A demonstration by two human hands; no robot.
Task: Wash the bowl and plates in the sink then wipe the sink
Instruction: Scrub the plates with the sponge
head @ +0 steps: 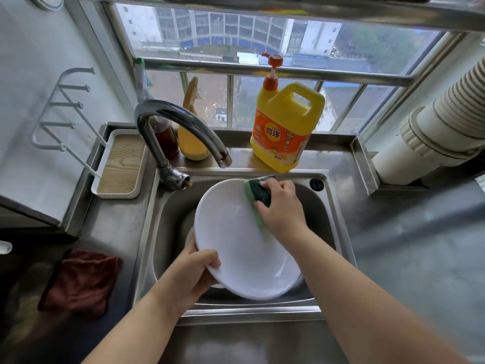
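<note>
The left hand (195, 271) grips the white plate (236, 243) at its seven o'clock rim, thumb curled over the edge, holding it tilted above the steel sink (330, 227). At the plate's one o'clock edge the right hand (282, 206) clamps a green sponge (258, 195) against it. A yellow detergent jug (284, 130) stands behind the sink at twelve o'clock; a reddish cloth (81, 279) lies at nine o'clock.
</note>
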